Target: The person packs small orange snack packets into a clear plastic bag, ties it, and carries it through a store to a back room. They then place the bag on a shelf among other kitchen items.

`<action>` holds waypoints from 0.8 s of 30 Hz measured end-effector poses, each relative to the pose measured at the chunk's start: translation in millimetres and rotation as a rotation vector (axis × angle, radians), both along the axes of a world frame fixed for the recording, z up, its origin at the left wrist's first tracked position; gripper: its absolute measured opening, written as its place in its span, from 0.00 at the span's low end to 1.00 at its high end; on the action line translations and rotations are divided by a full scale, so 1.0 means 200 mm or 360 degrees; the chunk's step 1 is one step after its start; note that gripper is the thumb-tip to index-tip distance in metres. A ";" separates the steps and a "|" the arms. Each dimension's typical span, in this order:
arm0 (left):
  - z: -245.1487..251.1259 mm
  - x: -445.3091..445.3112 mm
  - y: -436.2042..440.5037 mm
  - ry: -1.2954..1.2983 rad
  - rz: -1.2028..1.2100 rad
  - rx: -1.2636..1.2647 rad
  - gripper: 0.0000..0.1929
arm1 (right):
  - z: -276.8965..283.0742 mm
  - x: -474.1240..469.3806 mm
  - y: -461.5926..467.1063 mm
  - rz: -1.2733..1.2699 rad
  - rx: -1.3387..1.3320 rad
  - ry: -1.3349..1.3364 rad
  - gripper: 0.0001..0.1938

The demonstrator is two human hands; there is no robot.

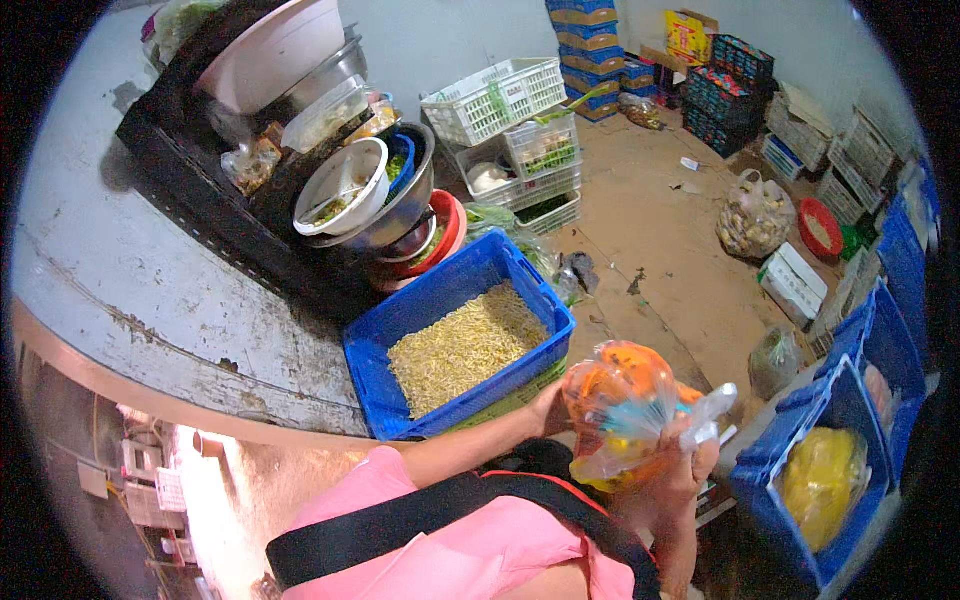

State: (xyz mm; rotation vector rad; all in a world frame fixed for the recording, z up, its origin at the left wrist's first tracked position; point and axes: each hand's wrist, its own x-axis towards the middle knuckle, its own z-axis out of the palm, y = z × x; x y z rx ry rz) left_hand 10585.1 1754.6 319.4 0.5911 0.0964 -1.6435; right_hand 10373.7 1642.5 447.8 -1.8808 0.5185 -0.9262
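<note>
A clear plastic bag (626, 412) is held up between my two hands in front of my body. It holds orange, yellow and teal items, too blurred behind the plastic to name. My right hand (684, 463) grips the gathered neck of the bag, whose loose end sticks out past the fingers. My left hand (553, 409) supports the bag's near left side, its fingers partly hidden behind it. Close by my left forearm stands a blue plastic crate (375, 390) with a layer of bean sprouts (465, 352) inside.
Stacked basins (341, 187) sit beside a black shelf (195, 165). White crates (495, 101) of vegetables stand behind. A knotted bag (756, 216), a red basin (820, 229) and a white box (793, 285) are on the floor. At right, a blue crate (757, 469) contains a yellow bagged item (825, 487).
</note>
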 end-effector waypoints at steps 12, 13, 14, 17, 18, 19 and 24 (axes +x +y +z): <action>0.42 0.23 -0.83 -0.1268 0.0549 -0.0045 0.23 | 0.20 0.84 -1.07 0.1225 0.0069 -0.0164 0.21; 0.39 0.30 -0.89 -0.1377 0.0506 0.0040 0.23 | 0.18 0.91 -1.16 0.1259 0.0080 -0.0129 0.21; 0.35 0.40 -0.98 -0.1500 0.0456 0.0091 0.24 | 0.15 1.00 -1.25 0.1239 0.0036 -0.0137 0.21; 0.16 0.65 -1.17 -0.1903 0.0435 0.0030 0.27 | 0.09 1.22 -1.45 0.1154 0.0105 -0.0081 0.19; 0.09 0.71 -1.22 -0.1884 0.0611 -0.0007 0.28 | 0.08 1.29 -1.53 0.1105 0.0219 -0.0025 0.19; 0.04 0.80 -1.26 -0.1732 0.0727 -0.0003 0.28 | 0.08 1.38 -1.58 0.1056 0.0419 -0.0108 0.18; -0.12 1.10 -1.51 0.0012 0.1274 -0.0368 0.26 | 0.14 1.81 -1.87 0.0968 0.0771 -0.0255 0.19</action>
